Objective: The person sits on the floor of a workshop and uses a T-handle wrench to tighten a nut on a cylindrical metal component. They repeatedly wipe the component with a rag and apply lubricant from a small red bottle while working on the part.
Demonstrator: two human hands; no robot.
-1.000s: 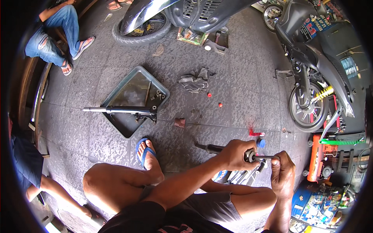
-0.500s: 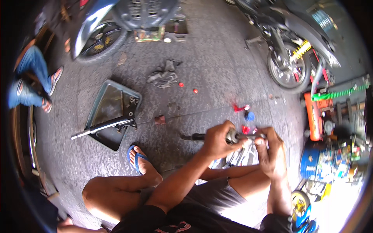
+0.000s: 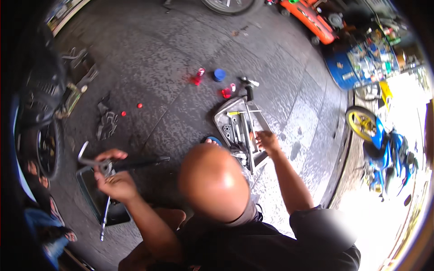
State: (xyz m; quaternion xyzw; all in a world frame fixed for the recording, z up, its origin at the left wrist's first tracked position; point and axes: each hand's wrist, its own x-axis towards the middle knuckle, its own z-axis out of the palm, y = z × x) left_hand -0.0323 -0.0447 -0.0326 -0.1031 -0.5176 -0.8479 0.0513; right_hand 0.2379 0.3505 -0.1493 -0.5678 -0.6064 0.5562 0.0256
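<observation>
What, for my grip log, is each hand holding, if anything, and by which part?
Left hand: a dark tube, by its metal end. Right hand: at the grey tray; hold unclear.

Shiny metal bar (image 3: 83, 151), matt tube (image 3: 145, 161), smooth plastic lid (image 3: 219, 75); matt cloth rag (image 3: 107, 125), rough floor (image 3: 167, 54)

A long dark tube (image 3: 143, 161) is lying across the left fingers (image 3: 118, 155), its round metal end showing between them, its narrower end pointing right. A bent silver key (image 3: 82, 154) is jutting left of those fingers from the metal end. Around the right fingers (image 3: 261, 138), a grey tray (image 3: 222, 117) is holding assorted metal tools
</observation>
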